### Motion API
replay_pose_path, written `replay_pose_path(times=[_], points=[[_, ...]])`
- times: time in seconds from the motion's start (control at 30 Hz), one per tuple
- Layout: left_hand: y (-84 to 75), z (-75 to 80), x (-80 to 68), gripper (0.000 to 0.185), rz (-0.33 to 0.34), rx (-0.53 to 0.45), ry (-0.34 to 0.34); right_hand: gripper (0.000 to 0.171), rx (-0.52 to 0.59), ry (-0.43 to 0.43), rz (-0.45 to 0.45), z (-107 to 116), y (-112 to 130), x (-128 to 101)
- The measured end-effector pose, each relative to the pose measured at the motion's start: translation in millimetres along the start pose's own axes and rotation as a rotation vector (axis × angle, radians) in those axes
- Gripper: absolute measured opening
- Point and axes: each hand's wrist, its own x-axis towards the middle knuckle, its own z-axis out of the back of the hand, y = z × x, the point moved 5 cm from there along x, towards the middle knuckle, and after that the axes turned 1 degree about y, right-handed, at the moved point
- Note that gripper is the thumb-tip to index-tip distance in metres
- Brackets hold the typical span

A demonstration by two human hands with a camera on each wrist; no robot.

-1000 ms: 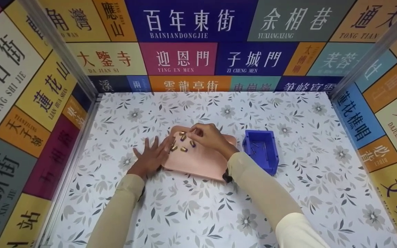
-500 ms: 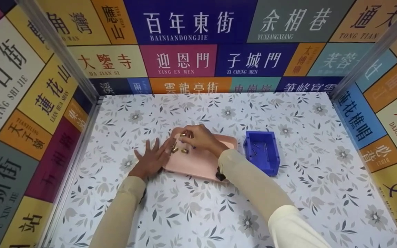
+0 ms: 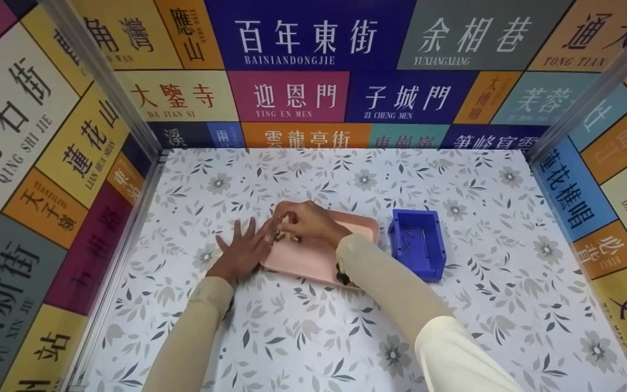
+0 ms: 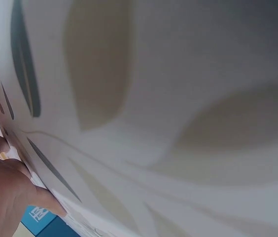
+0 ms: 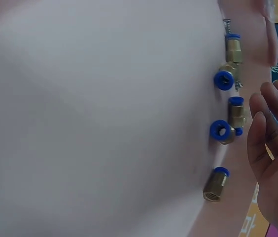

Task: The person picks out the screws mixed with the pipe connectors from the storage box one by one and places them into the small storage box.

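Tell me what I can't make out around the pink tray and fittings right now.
- Head view: the right hand covers most brass fittings; whether it grips one is unclear.
- Right wrist view: the pink tray is a close blur.
- Left wrist view: only part of the left hand.
- Blue bin: contents too small.

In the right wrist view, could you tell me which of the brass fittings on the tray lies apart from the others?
The lowest fitting, alone near the bottom of the view on the pink tray. The other fittings cluster above it, some touching; this straight one touches none.
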Motion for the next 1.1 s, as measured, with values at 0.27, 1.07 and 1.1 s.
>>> replay_pose_path(times=[0.27, 1.07, 1.1], points=[[0.1, 0.4, 0.0, 0.058, -0.013, -0.005, 0.003, 0.022, 0.068, 0.049, 0.004, -11, -3, 5], [0.8, 0.8, -0.6, 0.055, -0.007, 0.005, -0.016, 0.041, -0.475, -0.036, -0.108, -31, 5, 12], [0.6, 1.1, -0.5, 0.055, -0.003, 0.007, -0.015, 0.040, -0.485, -0.040, -0.106, -31, 5, 13]])
